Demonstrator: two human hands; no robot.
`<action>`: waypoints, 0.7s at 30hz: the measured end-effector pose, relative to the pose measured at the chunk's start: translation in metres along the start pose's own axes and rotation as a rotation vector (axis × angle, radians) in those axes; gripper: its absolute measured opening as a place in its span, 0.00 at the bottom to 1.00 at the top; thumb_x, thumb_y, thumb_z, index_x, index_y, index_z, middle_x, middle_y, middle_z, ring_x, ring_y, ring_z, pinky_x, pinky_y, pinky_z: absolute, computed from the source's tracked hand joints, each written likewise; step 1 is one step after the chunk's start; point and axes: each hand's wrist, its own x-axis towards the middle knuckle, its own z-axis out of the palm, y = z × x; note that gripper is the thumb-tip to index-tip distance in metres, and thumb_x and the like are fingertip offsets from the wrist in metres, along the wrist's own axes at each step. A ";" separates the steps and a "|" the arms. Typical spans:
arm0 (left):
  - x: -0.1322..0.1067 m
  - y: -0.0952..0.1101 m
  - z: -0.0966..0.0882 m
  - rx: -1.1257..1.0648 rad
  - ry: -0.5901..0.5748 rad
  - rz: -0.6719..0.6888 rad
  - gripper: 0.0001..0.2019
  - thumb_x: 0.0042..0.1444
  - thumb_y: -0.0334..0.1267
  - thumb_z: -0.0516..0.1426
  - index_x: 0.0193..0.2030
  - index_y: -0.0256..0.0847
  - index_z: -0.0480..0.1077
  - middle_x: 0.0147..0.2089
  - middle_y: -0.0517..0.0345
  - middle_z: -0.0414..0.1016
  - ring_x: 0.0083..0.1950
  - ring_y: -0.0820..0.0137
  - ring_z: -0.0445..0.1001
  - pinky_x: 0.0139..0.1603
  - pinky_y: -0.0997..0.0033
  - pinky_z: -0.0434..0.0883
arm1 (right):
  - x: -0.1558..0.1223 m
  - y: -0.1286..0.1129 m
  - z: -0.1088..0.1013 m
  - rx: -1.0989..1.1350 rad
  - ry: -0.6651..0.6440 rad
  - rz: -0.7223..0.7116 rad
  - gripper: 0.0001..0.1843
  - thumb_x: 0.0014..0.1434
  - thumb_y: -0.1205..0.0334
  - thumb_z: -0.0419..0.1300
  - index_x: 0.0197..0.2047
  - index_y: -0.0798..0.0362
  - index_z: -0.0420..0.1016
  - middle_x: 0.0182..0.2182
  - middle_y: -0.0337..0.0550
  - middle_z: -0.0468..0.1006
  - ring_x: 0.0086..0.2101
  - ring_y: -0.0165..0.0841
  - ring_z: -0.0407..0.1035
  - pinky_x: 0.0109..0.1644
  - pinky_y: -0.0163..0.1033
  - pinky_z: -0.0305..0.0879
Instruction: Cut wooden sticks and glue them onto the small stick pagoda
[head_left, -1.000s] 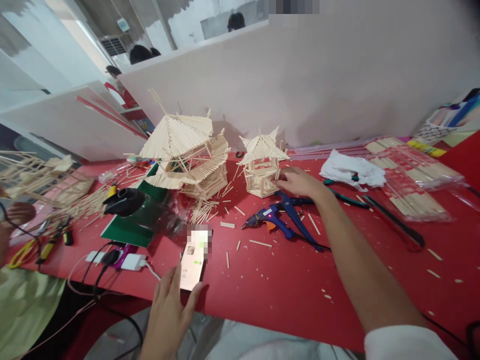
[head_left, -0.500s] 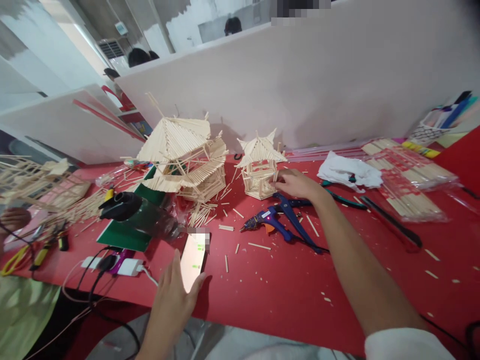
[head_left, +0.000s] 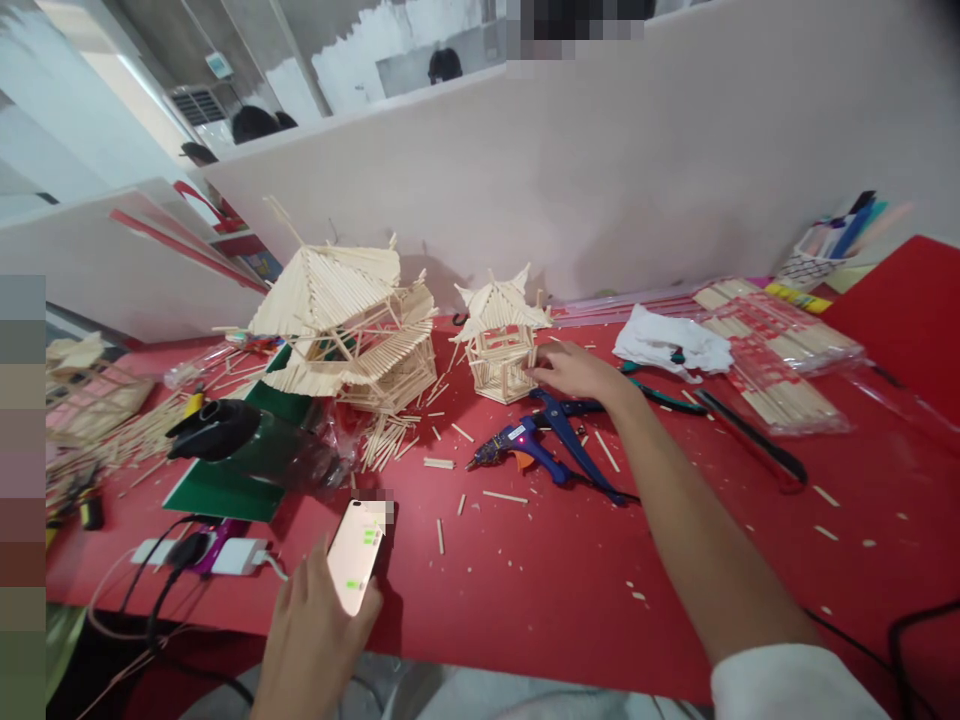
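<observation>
My left hand (head_left: 311, 640) holds a lit phone (head_left: 355, 556) at the near edge of the red table (head_left: 540, 580), fingers wrapped round its lower end. My right hand (head_left: 570, 370) reaches across the table and rests its fingers against the base of a small stick pavilion (head_left: 501, 335). A larger stick house (head_left: 341, 320) stands left of it. A blue glue gun (head_left: 529, 450) lies just under my right wrist.
Loose sticks litter the table. A dark green bottle (head_left: 247, 450) lies on a green mat (head_left: 225, 490). A power strip (head_left: 217, 555) with cables sits near left. White cloth (head_left: 671, 340), pliers (head_left: 675, 400) and packed sticks (head_left: 780, 350) lie at right. A partition wall (head_left: 600, 180) runs behind.
My left hand has lifted the phone slightly and tilted it towards me. The view has shifted to the right; my right hand stays at the small pavilion.
</observation>
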 end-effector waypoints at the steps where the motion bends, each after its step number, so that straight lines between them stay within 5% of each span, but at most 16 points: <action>1: -0.004 0.001 -0.004 -0.007 0.015 -0.007 0.30 0.56 0.46 0.51 0.63 0.30 0.57 0.55 0.35 0.72 0.51 0.48 0.73 0.53 0.49 0.69 | 0.000 0.000 0.000 0.000 -0.001 -0.003 0.10 0.66 0.61 0.56 0.44 0.49 0.78 0.45 0.48 0.81 0.48 0.42 0.74 0.51 0.40 0.66; 9: -0.032 0.012 -0.006 -0.083 -0.008 -0.019 0.31 0.59 0.49 0.50 0.65 0.32 0.56 0.53 0.38 0.72 0.50 0.49 0.74 0.52 0.50 0.70 | 0.002 0.004 0.004 0.000 -0.004 -0.035 0.11 0.66 0.61 0.56 0.47 0.50 0.78 0.47 0.48 0.81 0.48 0.40 0.74 0.51 0.38 0.66; 18: 0.008 -0.007 0.007 -0.161 -0.008 0.038 0.21 0.63 0.47 0.46 0.53 0.36 0.70 0.56 0.36 0.72 0.58 0.46 0.71 0.55 0.46 0.69 | 0.000 0.001 0.002 -0.012 0.003 -0.018 0.11 0.66 0.61 0.56 0.47 0.51 0.78 0.48 0.49 0.81 0.49 0.41 0.74 0.52 0.38 0.66; 21: 0.008 -0.026 0.004 -0.238 0.003 -0.008 0.22 0.65 0.47 0.45 0.57 0.37 0.68 0.55 0.40 0.75 0.57 0.51 0.74 0.53 0.51 0.73 | 0.000 0.002 0.002 -0.013 0.002 -0.021 0.11 0.66 0.61 0.56 0.47 0.51 0.78 0.48 0.49 0.81 0.49 0.40 0.74 0.52 0.38 0.66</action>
